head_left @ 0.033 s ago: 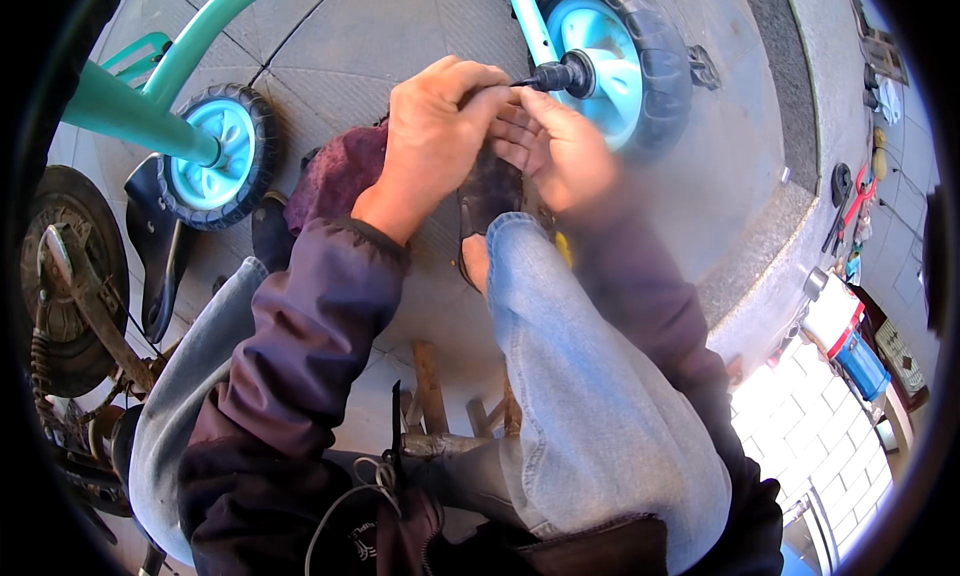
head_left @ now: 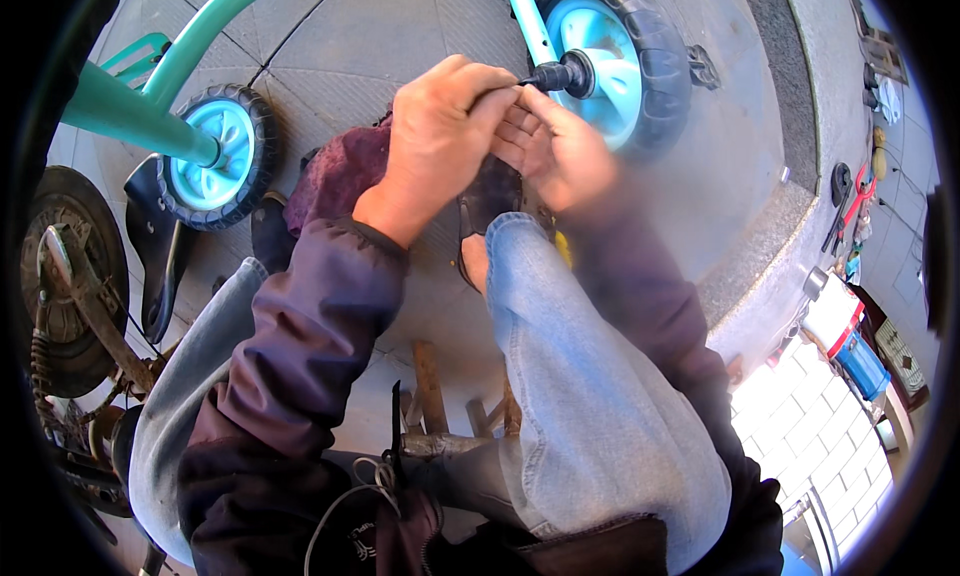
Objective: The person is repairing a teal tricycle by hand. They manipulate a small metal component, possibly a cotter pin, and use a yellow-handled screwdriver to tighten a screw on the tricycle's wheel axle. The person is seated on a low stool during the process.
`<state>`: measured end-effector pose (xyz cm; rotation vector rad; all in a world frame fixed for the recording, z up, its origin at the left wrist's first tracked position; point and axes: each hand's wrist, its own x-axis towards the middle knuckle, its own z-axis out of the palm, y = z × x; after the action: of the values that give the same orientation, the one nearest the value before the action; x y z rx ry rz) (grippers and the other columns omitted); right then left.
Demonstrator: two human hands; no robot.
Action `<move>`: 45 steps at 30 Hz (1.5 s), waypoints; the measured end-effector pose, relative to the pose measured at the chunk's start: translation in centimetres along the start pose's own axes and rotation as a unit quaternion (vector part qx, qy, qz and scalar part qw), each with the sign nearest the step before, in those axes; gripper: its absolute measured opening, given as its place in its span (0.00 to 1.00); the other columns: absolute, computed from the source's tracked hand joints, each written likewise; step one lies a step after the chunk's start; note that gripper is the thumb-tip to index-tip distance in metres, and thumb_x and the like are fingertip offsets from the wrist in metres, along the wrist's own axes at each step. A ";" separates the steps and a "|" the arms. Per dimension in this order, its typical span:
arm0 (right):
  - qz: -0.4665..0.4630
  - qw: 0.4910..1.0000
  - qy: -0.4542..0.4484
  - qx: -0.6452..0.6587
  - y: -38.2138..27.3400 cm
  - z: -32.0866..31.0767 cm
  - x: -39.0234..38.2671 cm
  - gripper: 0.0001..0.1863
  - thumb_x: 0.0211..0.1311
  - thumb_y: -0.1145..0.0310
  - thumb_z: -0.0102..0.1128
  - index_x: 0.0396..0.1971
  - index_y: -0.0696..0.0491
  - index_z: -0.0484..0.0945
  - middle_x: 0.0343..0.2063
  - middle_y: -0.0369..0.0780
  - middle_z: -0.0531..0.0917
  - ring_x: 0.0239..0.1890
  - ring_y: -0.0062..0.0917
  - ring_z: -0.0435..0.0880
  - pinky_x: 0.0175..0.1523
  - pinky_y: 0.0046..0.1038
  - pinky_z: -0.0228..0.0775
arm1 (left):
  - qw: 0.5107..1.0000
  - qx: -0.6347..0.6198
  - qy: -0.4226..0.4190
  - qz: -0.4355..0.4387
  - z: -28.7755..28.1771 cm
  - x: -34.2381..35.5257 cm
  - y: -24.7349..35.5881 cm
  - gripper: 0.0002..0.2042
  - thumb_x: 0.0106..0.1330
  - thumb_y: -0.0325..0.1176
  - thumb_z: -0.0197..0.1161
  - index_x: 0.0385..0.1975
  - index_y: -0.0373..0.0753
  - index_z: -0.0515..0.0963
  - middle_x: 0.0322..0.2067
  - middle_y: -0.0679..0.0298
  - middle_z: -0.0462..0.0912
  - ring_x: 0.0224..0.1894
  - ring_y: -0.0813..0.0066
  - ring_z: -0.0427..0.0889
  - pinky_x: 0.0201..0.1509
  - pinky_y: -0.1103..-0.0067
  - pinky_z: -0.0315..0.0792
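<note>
My left hand (head_left: pixel 435 141) and my right hand (head_left: pixel 560 156) meet at the fingertips, thumbs and forefingers pinched together. A small dark piece shows at the pinch, mostly hidden by the fingers; I cannot make out what it is. Just beyond lies the black hub end (head_left: pixel 555 77) of a turquoise wheel with a black tire (head_left: pixel 655 66). A turquoise fork leg (head_left: pixel 533 21) runs up from that wheel. The remaining fingers of my right hand are loosely curled, palm partly showing. A dark red cloth (head_left: pixel 340 171) lies beyond my left wrist.
At the left, a turquoise frame (head_left: pixel 130 116) carries a second small wheel (head_left: pixel 215 151), with a black saddle (head_left: pixel 158 266) beside it. A dirty larger wheel (head_left: pixel 75 326) stands nearer. Red-handled pliers (head_left: pixel 860 196) and a blue can (head_left: pixel 862 368) lie right. A wooden stool (head_left: pixel 430 391) is below me.
The fingertips of my left hand have shifted very slightly to the right, toward the hub end. Nothing else has visibly moved.
</note>
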<state>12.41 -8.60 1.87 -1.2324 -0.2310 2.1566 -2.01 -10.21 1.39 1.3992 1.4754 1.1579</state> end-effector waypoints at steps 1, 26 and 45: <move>0.016 0.999 -0.012 0.030 0.0 -0.2 0.2 0.16 0.68 0.60 0.41 0.43 0.57 0.71 0.42 0.41 0.76 0.48 0.28 0.75 0.54 0.34 0.66 | 0.997 0.049 0.004 0.051 0.3 -0.1 0.3 0.05 0.55 0.25 0.61 0.31 0.37 0.80 0.26 0.65 0.79 0.25 0.72 0.78 0.29 0.82 0.71; -0.042 0.993 0.061 -0.088 -1.2 -0.6 -0.8 0.12 0.64 0.75 0.44 0.44 0.64 0.70 0.40 0.49 0.77 0.43 0.34 0.80 0.49 0.31 0.75 | 0.999 0.027 0.038 0.003 1.2 1.0 -1.3 0.07 0.60 0.26 0.57 0.37 0.35 0.78 0.25 0.61 0.80 0.23 0.77 0.80 0.27 0.82 0.72; -0.081 0.974 0.075 -0.198 -2.3 0.0 -2.8 0.09 0.63 0.68 0.55 0.36 0.59 0.76 0.24 0.37 0.79 0.19 0.14 0.75 0.21 0.17 0.68 | 0.988 0.113 -0.087 -0.063 4.1 6.1 -6.3 0.11 0.56 0.25 0.58 0.38 0.32 0.80 0.27 0.54 0.83 0.29 0.69 0.84 0.36 0.77 0.77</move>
<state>14.45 -8.48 4.92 -1.5305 -0.6977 1.9219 -0.45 -3.60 -5.50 1.4947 1.5809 0.7872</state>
